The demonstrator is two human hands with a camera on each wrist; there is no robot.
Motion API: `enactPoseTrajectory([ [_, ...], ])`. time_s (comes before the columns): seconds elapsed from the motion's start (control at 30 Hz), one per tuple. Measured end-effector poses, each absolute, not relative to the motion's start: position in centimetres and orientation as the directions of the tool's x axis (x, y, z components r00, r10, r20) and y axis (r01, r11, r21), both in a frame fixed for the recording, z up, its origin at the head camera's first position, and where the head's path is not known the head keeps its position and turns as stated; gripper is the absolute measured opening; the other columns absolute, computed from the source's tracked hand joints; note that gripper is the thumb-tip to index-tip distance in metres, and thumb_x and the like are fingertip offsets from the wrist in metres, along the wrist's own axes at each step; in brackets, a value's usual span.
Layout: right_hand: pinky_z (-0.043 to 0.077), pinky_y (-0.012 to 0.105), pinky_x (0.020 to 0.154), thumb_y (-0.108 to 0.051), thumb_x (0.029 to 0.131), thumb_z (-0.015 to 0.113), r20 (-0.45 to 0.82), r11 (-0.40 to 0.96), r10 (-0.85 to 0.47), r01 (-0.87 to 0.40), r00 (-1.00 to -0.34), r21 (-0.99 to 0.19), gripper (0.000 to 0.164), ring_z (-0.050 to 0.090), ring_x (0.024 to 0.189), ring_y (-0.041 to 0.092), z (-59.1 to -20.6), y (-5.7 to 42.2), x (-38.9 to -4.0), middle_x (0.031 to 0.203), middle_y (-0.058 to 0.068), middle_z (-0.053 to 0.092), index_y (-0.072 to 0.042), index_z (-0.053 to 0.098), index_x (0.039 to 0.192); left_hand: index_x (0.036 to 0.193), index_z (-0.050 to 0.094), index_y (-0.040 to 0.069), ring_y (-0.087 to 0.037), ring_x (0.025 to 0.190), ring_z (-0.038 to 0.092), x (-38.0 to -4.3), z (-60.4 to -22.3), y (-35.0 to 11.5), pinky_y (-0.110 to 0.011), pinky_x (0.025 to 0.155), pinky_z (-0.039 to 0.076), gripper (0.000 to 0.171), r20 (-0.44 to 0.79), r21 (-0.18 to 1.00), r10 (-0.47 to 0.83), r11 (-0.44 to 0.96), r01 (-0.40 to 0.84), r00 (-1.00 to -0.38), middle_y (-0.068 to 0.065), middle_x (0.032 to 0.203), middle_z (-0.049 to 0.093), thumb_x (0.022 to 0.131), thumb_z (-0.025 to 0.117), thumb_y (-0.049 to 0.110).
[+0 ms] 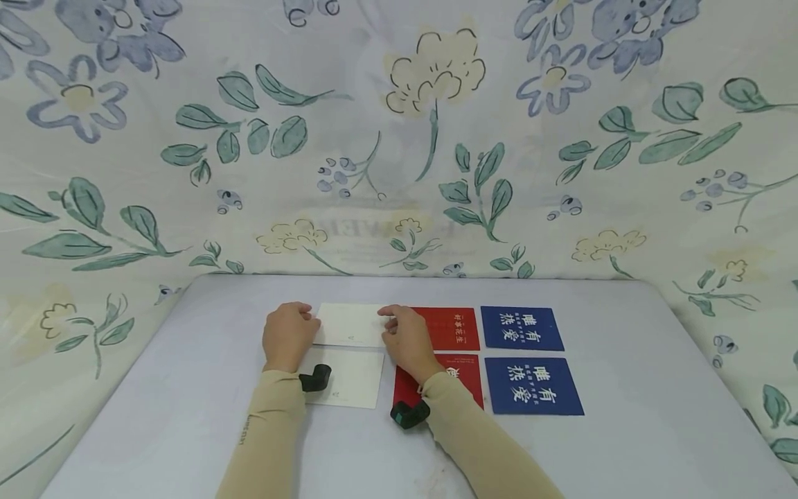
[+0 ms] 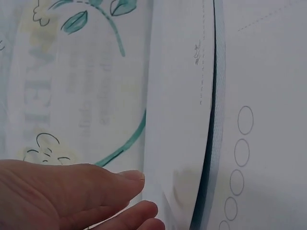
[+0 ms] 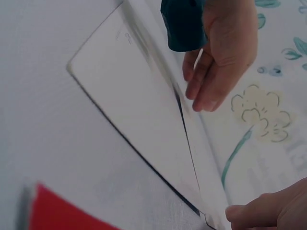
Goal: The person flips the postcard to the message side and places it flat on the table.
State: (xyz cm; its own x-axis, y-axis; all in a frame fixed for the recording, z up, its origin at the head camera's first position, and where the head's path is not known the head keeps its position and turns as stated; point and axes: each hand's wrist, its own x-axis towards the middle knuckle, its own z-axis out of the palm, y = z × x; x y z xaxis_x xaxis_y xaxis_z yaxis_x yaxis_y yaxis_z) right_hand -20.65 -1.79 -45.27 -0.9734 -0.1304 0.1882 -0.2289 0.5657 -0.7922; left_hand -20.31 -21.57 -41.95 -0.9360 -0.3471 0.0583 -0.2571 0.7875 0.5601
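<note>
While both hands stand at the upper white card, head view gives two rows of three cards on the table. Left hand at the upper white card's left edge; right hand at its right end, index finger extended by the far corner. Lower white card: just on its near side. Upper red card and upper blue card: in line to its right, the red partly behind the right hand. Lower red card and lower blue card: also right of it, nearer the person.

Left wrist view: thumb and fingers relaxed at the upper white card's far edge, nothing pinched between them. Dark gap along its near edge, then the lower white card with a row of ovals.

Right wrist view: right thumb at the upper white card's end; rest of hand cropped, cannot tell whether it pinches the card.
</note>
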Motion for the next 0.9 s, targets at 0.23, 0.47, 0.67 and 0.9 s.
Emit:
enactPoseTrajectory([
  [0.23,0.052,0.024,0.071,-0.007,0.081,0.069,0.167,0.541,-0.135,-0.214,-0.977,-0.813,0.034,0.059,0.082,0.012,-44.4,-1.9,-20.4,0.094,0.001,0.063,-0.015,0.064,0.113,0.116,0.061,-0.001,-0.036,0.095,0.059,-20.2,-41.6,-21.3,-0.046,0.077,0.047,0.035,0.055,0.57,-0.342,0.782,-0.252,-0.938,-0.02,0.105,0.065,0.084,0.061,0.014],
  [0.47,0.052,0.022,0.068,-0.008,0.081,0.068,0.202,0.513,-0.133,-0.242,-0.97,-0.823,0.033,0.06,0.081,0.012,-43.3,-1.9,-20.2,0.095,0.001,0.063,-0.017,0.065,0.113,0.118,0.06,0.0,-0.037,0.098,0.059,-20.3,-41.2,-20.9,-0.047,0.079,0.047,0.037,0.051,0.558,-0.315,0.796,-0.234,-0.948,-0.02,0.107,0.065,0.085,0.061,0.015],
  [0.67,0.052,0.022,0.069,-0.01,0.083,0.068,0.233,0.459,-0.143,-0.273,-0.962,-0.846,0.031,0.06,0.084,0.014,-42.2,-1.8,-19.4,0.098,0.003,0.063,-0.016,0.064,0.113,0.116,0.062,-0.001,-0.036,0.098,0.06,-20.2,-40.9,-20.4,-0.047,0.081,0.047,0.035,0.091,0.588,-0.284,0.789,-0.179,-0.955,-0.019,0.104,0.066,0.084,0.063,0.016],
  [0.9,0.052,0.023,0.072,-0.01,0.084,0.067,0.265,0.399,-0.127,-0.294,-0.956,-0.869,0.029,0.061,0.087,0.014,-42.2,-1.0,-18.8,0.099,0.002,0.064,-0.016,0.064,0.112,0.116,0.062,0.0,-0.035,0.098,0.06,-20.0,-40.8,-20.0,-0.045,0.08,0.047,0.035,0.087,0.616,-0.255,0.774,-0.149,-0.963,-0.018,0.104,0.067,0.085,0.062,0.017],
])
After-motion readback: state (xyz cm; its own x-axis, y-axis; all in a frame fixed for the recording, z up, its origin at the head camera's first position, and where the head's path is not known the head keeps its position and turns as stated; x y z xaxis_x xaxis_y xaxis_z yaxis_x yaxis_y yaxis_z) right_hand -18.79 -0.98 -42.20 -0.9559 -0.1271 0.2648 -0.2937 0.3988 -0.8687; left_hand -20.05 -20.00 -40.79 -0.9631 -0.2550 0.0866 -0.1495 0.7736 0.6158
